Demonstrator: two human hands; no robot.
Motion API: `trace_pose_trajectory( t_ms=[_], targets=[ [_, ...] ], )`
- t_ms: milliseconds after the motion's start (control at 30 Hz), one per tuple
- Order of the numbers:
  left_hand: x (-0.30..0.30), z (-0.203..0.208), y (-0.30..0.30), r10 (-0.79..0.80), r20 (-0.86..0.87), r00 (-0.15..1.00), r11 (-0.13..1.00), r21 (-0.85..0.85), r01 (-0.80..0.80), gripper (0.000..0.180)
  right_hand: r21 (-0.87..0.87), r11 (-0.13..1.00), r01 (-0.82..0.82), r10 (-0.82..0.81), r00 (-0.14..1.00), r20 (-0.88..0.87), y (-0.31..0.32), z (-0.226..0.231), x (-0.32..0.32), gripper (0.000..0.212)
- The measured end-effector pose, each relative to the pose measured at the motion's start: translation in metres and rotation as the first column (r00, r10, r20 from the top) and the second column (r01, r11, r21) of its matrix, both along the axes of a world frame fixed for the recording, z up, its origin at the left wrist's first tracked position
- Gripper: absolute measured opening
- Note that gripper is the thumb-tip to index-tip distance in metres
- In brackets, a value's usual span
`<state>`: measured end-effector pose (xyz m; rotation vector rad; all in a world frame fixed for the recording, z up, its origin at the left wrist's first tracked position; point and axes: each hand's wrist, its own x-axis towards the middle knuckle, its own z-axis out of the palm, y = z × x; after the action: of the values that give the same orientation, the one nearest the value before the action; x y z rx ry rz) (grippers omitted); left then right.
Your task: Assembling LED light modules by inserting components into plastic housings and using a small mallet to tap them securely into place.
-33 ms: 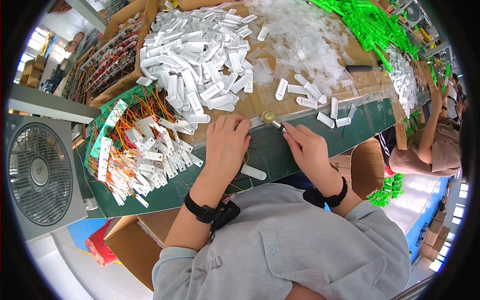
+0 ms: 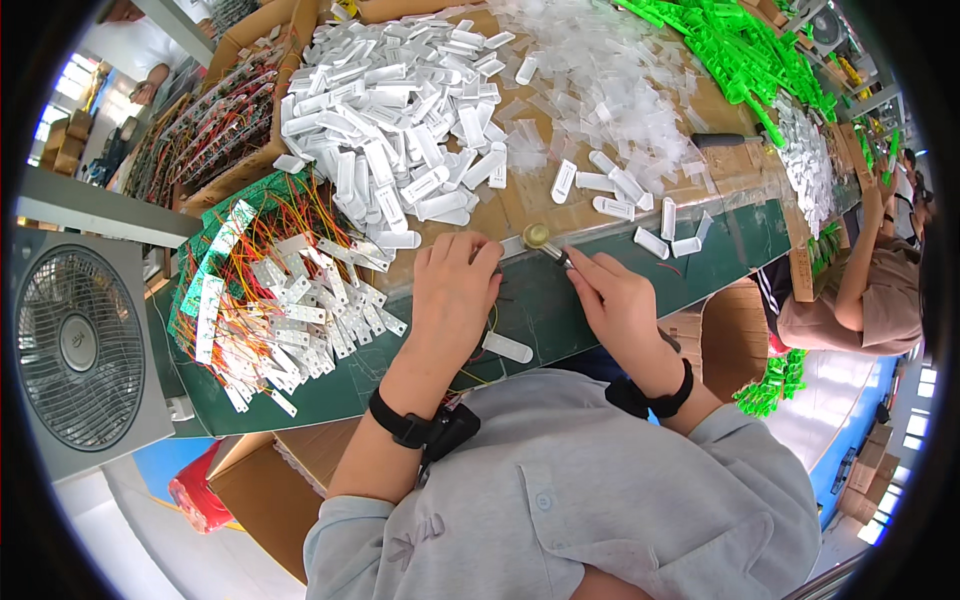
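Observation:
My right hand [image 2: 617, 312] is closed around the dark handle of a tool with a metal shank and a round brass-coloured end [image 2: 537, 235]. The brass end lies at the border of the cardboard and the green mat. My left hand [image 2: 452, 295], to the left of the tool, has its fingers curled down at the mat. What it pinches is hidden under the fingers. Thin wires come out below that hand, beside a white oblong plastic piece [image 2: 507, 347]. Left of my left hand lies a heap of white circuit strips [image 2: 310, 320] with red and yellow wires [image 2: 262, 232].
Beyond my hands are a pile of white plastic shells [image 2: 400, 120], clear plastic pieces [image 2: 600, 75] and green plastic parts [image 2: 740, 70]. A black-handled tool [image 2: 722, 139] lies at the right. A fan [image 2: 78, 335] stands at left; another person [image 2: 850, 300] sits at right.

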<state>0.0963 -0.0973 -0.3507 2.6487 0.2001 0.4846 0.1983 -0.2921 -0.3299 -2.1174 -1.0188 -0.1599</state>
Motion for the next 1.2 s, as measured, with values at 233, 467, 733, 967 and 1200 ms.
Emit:
trace_pose_trajectory(
  t_ms=[233,467,733,967,1200],
  targets=[
    [-0.001,0.001,0.0,0.038,-0.025,0.999,0.999,-0.037,-0.039,0.047,-0.071,0.996,-0.048,0.039,0.992,-0.122,0.009,-0.005,-0.006,0.027],
    [-0.002,-0.004,0.001,0.058,-0.04,0.997,0.996,-0.067,-0.061,0.066,-0.028,0.997,-0.078,0.075,0.994,-0.074,0.015,-0.001,-0.014,0.029],
    [-0.003,-0.006,0.001,0.055,0.013,0.998,0.981,-0.187,-0.052,0.071,-0.093,0.989,-0.114,0.11,0.993,-0.042,0.013,-0.024,-0.01,0.035],
    [0.0,-0.004,0.004,-0.042,0.057,0.998,0.999,0.006,0.042,0.04,-0.156,0.988,0.009,-0.008,1.0,0.01,-0.002,-0.019,0.0,0.028],
    [-0.007,-0.006,-0.002,-0.041,0.002,0.999,0.988,0.15,0.04,0.033,-0.069,0.967,0.246,-0.213,0.926,0.312,0.004,-0.009,0.023,0.03]
  ],
)
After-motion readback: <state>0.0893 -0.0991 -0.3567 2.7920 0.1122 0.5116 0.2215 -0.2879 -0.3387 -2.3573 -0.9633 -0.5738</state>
